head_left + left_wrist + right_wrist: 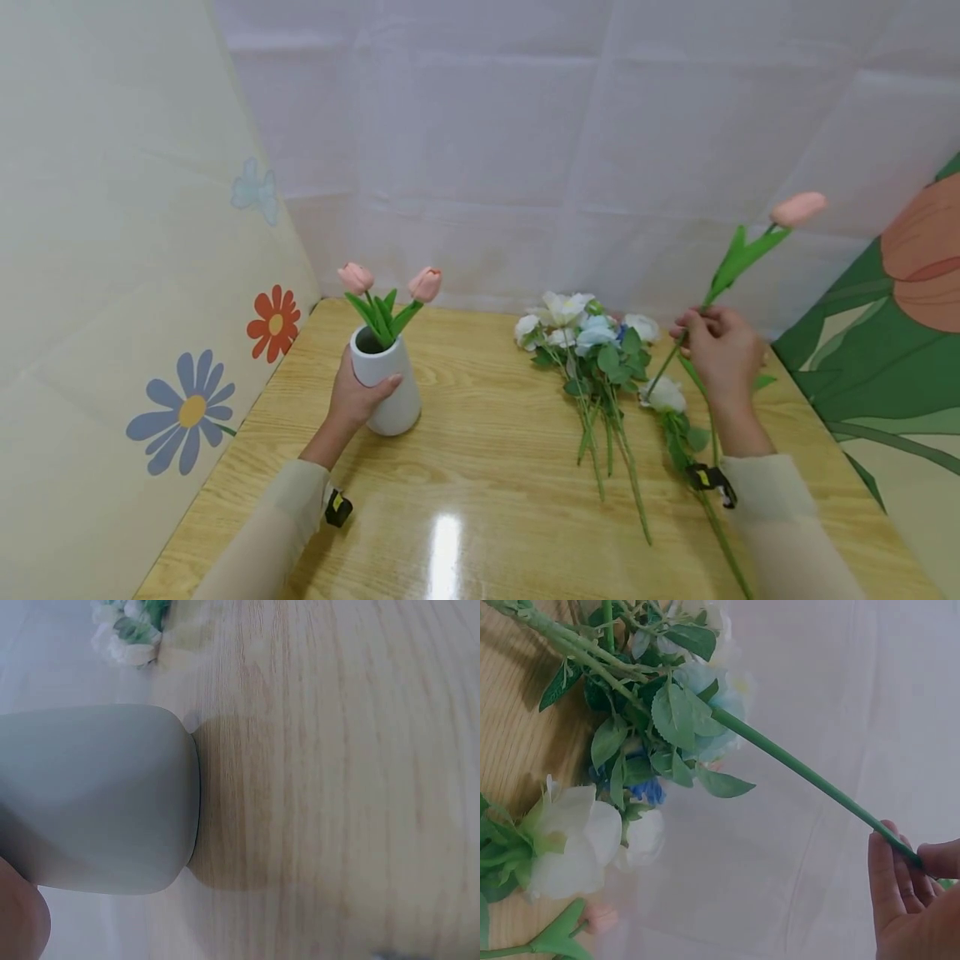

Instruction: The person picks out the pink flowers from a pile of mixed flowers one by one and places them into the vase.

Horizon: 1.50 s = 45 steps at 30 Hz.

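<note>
My left hand (358,390) grips the side of a white vase (397,402), thumb across its front. The vase stands on the table with two pink tulips (426,285) in its mouth; its base shows in the left wrist view, a fingertip (21,915) at its side. On the right, my right hand (723,350) pinches the green stem of another pink tulip (799,209) between thumb and fingers. That tulip is held above the table, bloom up and leaning right, its stem (802,772) slanting down past the thumb in the right wrist view.
A heap of white and blue flowers (597,332) lies at the table's back, stems toward me. Beside it, beneath my right hand, lie a white rose (664,395) and another pink tulip (600,916). A pale cloth (450,167) hangs behind the wooden table (487,467).
</note>
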Tool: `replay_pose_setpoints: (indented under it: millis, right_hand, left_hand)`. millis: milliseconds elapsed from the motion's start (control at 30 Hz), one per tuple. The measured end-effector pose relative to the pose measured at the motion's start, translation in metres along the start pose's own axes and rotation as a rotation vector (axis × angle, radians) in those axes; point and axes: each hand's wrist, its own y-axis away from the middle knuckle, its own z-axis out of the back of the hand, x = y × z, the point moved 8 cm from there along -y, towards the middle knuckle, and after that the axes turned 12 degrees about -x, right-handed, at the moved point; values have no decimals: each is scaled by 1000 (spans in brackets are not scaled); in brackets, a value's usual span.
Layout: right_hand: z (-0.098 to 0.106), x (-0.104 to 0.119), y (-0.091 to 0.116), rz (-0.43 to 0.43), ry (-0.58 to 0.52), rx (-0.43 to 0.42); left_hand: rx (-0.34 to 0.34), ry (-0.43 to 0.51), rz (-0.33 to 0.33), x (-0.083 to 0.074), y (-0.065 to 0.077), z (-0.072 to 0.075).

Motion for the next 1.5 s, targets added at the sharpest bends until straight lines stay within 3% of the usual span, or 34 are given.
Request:
replay_pose_setpoints:
  millis: [167,467,867,1100,1333,1500]
  right_hand:
    - [-4,4,5,54,27,-13]
    - [-18,9,16,-47,-104,50]
    - [-33,32,34,84,-195,28]
    - [-39,46,43,153,-179,17]
    - [-48,51,52,115,-206,57]
    - [-54,57,59,138,-235,84]
  left_hand:
    - [-4,-7,10,0,1,0]
    - [-5,-18,11,0,1,0]
    - [-4,-20,5,1,-1,0]
    - [-14,-20,-5,-1,-1,0]
    - [-14,-17,7,1,-1,0]
    - [-10,-23,14,1,-1,0]
